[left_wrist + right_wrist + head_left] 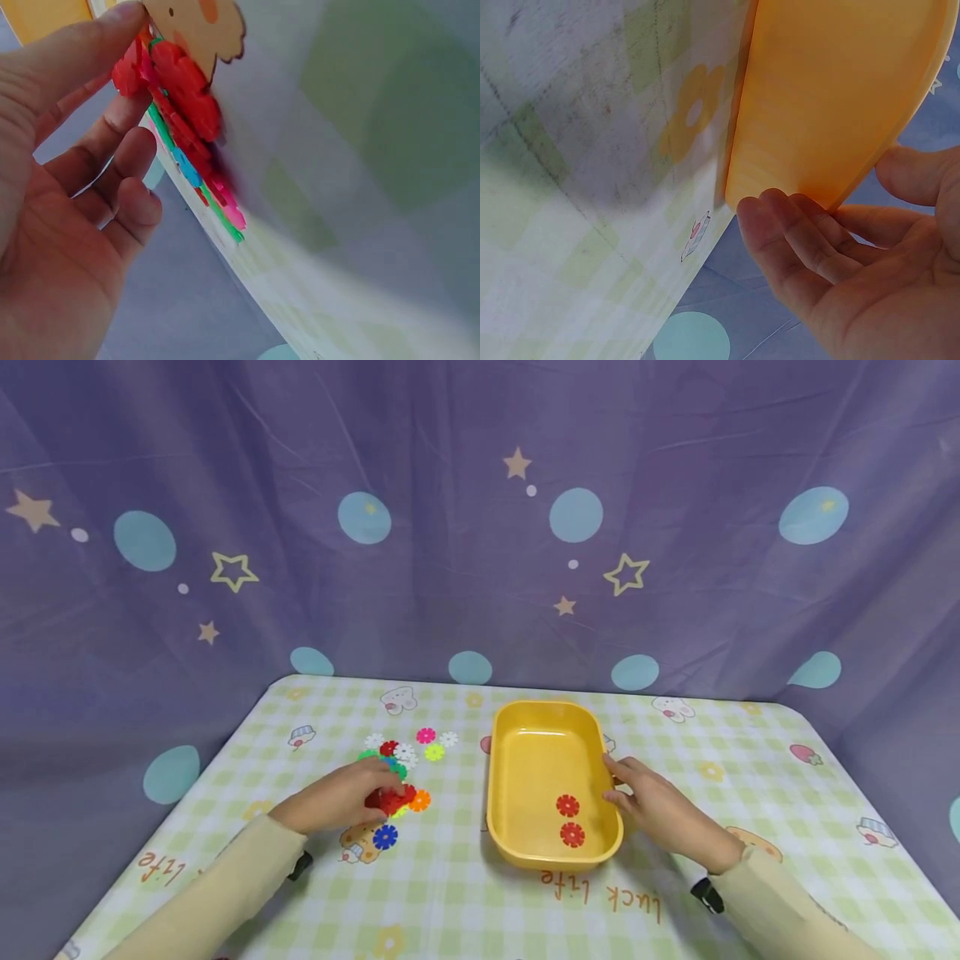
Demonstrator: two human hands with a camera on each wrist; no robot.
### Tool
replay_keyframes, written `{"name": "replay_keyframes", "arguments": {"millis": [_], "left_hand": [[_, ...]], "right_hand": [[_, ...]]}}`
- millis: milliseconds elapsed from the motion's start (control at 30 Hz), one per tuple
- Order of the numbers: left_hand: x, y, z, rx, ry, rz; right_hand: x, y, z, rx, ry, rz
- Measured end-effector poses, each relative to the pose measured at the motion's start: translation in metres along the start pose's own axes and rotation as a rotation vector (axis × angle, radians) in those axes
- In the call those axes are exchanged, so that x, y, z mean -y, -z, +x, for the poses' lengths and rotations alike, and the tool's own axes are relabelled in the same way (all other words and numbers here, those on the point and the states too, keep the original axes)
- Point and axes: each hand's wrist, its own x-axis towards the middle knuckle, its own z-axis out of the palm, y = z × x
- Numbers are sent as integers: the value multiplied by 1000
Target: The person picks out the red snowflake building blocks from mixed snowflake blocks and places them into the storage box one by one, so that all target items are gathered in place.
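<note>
Over a loose pile of plastic snowflake discs, my left hand pinches a red snowflake disc between thumb and fingers. Other red discs lie just below the fingertips, with green, blue and pink ones beyond. A blue disc and an orange disc lie at the pile's near side. My right hand holds the right side of a yellow plastic basin, thumb at the rim and fingers along the outer wall. Inside the basin, two red discs lie flat near the front right.
A yellow-green disc, a pink disc and a white disc lie at the pile's far right. The checked tablecloth covers the table, and a purple curtain hangs behind its far edge.
</note>
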Motion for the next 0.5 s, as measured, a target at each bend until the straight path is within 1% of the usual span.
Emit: {"name": "replay_keyframes", "arguments": {"millis": [100,167,267,300,400,500], "left_hand": [[2,-1,1,-2,-24,46],[3,-2,2,-19,-50,91],[2,-3,5,-77,-98,155],[0,-2,6,-106,-117,162],[-12,4,16,-196,-188,148],[-30,13,33,-266,-295,116]], "right_hand": [[-1,0,-1,-5,6,-1],[-1,-1,-1,-11,11,-3],[-2,-1,-1,-15,15,-5],[-2,-1,-1,-15,15,-4],[-2,-1,-1,-13,13,-3],[-1,-1,0,-5,11,4]]}}
